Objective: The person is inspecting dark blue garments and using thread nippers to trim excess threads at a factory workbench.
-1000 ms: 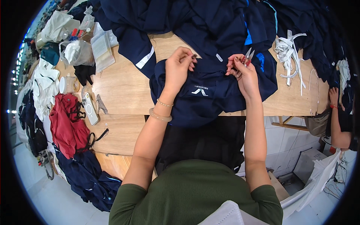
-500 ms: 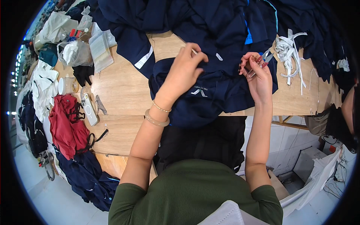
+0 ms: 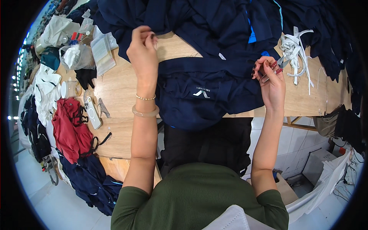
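Note:
In my right hand (image 3: 271, 78) is a pair of thread snips (image 3: 276, 67) with red grips and metal blades, pointing up and to the right. My fingers wrap its handle, above the right end of a navy garment (image 3: 178, 101). This garment lies bunched along the near table edge, with a pale printed logo (image 3: 201, 94) in its middle. My left hand (image 3: 142, 50) is raised beyond the garment's left end, close to the navy pile. Its fingers are curled together; I cannot make out what they hold, if anything.
A large navy garment pile (image 3: 218, 23) covers the far side of the wooden table (image 3: 111, 134). White strips (image 3: 295, 51) lie tangled at right. To the left are a phone (image 3: 92, 113), a red cloth item (image 3: 71, 128), a plastic jar (image 3: 69, 89) and clear bags (image 3: 103, 53).
My left hand has moved left and away, off the garment. The right hand with the snips has shifted slightly right and nearer. The garment now lies straighter along its far edge.

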A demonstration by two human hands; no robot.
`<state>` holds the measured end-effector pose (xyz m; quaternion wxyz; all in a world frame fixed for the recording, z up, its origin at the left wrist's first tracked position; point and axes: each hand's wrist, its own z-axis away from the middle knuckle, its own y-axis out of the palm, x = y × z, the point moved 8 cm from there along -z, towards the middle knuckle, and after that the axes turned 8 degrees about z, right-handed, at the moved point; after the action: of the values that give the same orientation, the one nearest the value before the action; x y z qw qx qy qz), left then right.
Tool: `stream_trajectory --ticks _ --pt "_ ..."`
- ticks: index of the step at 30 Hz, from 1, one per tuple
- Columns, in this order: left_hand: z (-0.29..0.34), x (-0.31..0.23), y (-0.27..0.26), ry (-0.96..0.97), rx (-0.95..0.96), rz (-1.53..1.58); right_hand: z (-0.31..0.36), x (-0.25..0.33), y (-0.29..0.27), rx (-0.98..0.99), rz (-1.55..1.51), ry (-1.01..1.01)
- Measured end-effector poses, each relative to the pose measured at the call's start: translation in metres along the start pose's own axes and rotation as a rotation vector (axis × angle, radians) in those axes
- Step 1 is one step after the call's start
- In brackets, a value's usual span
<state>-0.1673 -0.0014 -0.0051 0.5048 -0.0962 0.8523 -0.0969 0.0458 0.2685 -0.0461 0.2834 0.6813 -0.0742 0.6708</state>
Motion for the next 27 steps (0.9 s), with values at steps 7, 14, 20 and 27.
stream_trajectory --ticks 7,14,20,27 --pt "0.078 -0.024 0.083 0.257 0.876 -0.099 0.003 0.002 0.000 -0.016 0.032 0.004" --pt "0.068 -0.007 0.081 0.151 0.871 -0.029 0.006 0.003 0.001 -0.017 0.063 0.017" --pt "0.029 -0.010 0.066 0.189 0.773 -0.077 0.004 0.002 0.000 -0.021 0.070 0.015" --pt "-0.015 -0.001 0.005 0.217 0.071 -0.343 0.007 -0.004 0.002 0.016 0.209 0.173"
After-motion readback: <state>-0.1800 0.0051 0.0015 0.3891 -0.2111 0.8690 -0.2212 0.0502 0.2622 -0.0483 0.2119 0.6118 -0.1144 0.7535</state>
